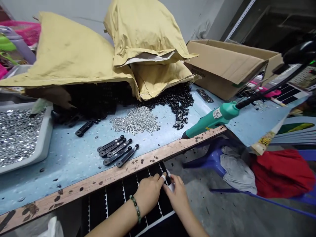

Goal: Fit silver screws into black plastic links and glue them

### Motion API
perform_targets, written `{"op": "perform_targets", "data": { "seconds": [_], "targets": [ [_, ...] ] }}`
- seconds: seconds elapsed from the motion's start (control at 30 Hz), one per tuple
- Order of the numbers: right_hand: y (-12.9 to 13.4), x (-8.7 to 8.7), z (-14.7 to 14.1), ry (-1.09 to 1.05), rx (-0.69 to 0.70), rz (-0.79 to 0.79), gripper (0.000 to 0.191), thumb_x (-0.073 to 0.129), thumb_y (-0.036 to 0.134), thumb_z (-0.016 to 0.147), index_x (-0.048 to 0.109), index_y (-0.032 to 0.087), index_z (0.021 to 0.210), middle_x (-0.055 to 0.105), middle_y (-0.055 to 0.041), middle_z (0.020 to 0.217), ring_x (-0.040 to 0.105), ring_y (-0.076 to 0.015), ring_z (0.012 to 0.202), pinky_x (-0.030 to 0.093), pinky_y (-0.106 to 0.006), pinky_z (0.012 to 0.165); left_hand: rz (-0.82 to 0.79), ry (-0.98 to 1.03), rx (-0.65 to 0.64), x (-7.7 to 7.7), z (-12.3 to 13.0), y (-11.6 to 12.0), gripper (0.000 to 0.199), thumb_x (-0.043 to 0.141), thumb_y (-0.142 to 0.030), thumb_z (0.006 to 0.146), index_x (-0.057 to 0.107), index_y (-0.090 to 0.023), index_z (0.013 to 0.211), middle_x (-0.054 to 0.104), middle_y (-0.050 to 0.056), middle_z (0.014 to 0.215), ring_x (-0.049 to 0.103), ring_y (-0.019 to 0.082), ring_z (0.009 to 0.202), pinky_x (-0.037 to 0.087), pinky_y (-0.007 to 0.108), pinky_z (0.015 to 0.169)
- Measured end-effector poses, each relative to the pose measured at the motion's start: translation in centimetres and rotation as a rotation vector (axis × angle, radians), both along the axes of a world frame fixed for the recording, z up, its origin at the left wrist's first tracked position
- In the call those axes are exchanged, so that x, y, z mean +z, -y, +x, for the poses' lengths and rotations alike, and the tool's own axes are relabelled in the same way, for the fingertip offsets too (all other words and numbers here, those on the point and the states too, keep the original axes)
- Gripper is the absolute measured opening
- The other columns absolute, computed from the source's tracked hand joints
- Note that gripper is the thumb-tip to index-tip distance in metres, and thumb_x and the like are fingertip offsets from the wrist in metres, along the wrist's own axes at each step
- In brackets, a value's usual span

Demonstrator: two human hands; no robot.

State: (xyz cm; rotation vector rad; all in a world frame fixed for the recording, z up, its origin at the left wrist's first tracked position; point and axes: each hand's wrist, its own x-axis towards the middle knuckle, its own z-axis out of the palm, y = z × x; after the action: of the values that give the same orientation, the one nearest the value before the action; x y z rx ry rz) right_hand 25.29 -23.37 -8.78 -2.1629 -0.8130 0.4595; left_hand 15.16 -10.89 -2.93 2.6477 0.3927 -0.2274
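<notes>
**Work item:** black scalloped sheet (pixel 115 194), die-cut into rows of strips with white showing along the scalloped edges; lies below the near edge of the counter, its exact support hidden.

**Hands:** left hand (pixel 148 194), with a green beaded bracelet (pixel 136 208) at the wrist and white tape (pixel 163 177) on one fingertip; right hand (pixel 177 197). Both sit close together at the far end of the sheet, fingers on it, almost meeting. Whether either is clamped on it cannot be told.

**On the counter** (pixel 61 164), light blue surface with a worn wooden near edge (pixel 111 174): five black bar-shaped parts (pixel 117 151) in a group, nearest the hands; one more black bar-shaped part (pixel 84 128) further left; a heap of small silver screws (pixel 134 120); a heap of small black parts (pixel 177 107); a grey tray of silver discs (pixel 22 135) at left; a green hot glue gun (pixel 212 118) at right.

**Far side:** yellow padded bags (pixel 74 49); an open cardboard box (pixel 229 62).
</notes>
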Motion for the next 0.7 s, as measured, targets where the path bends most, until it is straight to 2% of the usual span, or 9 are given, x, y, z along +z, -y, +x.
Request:
{"op": "perform_targets", "data": {
  "seconds": [0.2, 0.33, 0.47, 0.57, 0.63, 0.7],
  "targets": [
    [-0.1, -0.1, 0.2, -0.017, 0.039, -0.009, 0.025, 0.055, 0.04, 0.084, 0.064, 0.019, 0.094, 0.064, -0.0076, 0.091, 0.06, -0.0261, 0.09, 0.047, -0.039, 0.081, -0.042, -0.011, 0.036, -0.2, 0.0, -0.5, 0.049, 0.041, -0.008, 0.085, 0.043, -0.018, 0.134, 0.064, 0.008, 0.1, 0.066, 0.023, 0.086, 0.053, 0.035, 0.073],
    [-0.1, 0.2, 0.6, -0.059, 0.052, -0.007, 0.03, 0.049, 0.043, 0.088, 0.067, 0.021, 0.093, 0.066, -0.0069, 0.092, 0.063, -0.0234, 0.084, 0.049, -0.034, 0.076, -0.085, -0.026, 0.058, -0.3, -0.2, -0.6, 0.052, 0.041, -0.007, 0.084, 0.042, -0.019, 0.135, 0.064, 0.008, 0.101, 0.065, 0.024, 0.087, 0.053, 0.037, 0.074],
    [0.3, 0.7, 2.4, -0.103, 0.015, 0.015, 0.036, 0.046, 0.049, 0.09, 0.069, 0.021, 0.092, 0.069, -0.0063, 0.089, 0.065, -0.0238, 0.084, 0.051, -0.032, 0.076, -0.16, -0.03, 0.085, -0.7, -0.3, -0.6, 0.053, 0.041, -0.006, 0.083, 0.044, -0.019, 0.135, 0.064, 0.01, 0.102, 0.064, 0.026, 0.088, 0.052, 0.041, 0.076],
    [0.9, 1.6, 4.2, -0.106, -0.097, 0.029, 0.046, 0.039, 0.053, 0.091, 0.066, 0.016, 0.091, 0.069, -0.0082, 0.081, 0.066, -0.0242, 0.073, 0.053, -0.032, 0.066, -0.253, -0.01, 0.14, -0.5, -0.5, -0.7, 0.049, 0.041, -0.01, 0.087, 0.044, -0.018, 0.135, 0.064, 0.012, 0.104, 0.064, 0.027, 0.089, 0.05, 0.044, 0.079],
    [0.9, 2.7, 5.0, -0.04, -0.146, 0.065, 0.043, 0.039, 0.051, 0.091, 0.063, 0.015, 0.093, 0.068, -0.0098, 0.084, 0.066, -0.024, 0.072, 0.053, -0.033, 0.065, -0.367, 0.015, 0.188, 0.1, -0.7, -0.8, 0.04, 0.039, -0.021, 0.093, 0.047, -0.018, 0.132, 0.065, 0.011, 0.103, 0.065, 0.026, 0.09, 0.051, 0.041, 0.079],
    [0.2, 4.1, 4.9, 0.103, -0.07, 0.147, 0.035, 0.043, 0.047, 0.09, 0.061, 0.017, 0.095, 0.065, -0.01, 0.089, 0.065, -0.024, 0.078, 0.052, -0.034, 0.069, -0.547, 0.035, 0.213, 1.2, -0.9, -1.0, 0.041, 0.024, -0.033, 0.1, 0.053, -0.019, 0.126, 0.067, 0.009, 0.102, 0.067, 0.02, 0.087, 0.053, 0.032, 0.074]
  ]
}}
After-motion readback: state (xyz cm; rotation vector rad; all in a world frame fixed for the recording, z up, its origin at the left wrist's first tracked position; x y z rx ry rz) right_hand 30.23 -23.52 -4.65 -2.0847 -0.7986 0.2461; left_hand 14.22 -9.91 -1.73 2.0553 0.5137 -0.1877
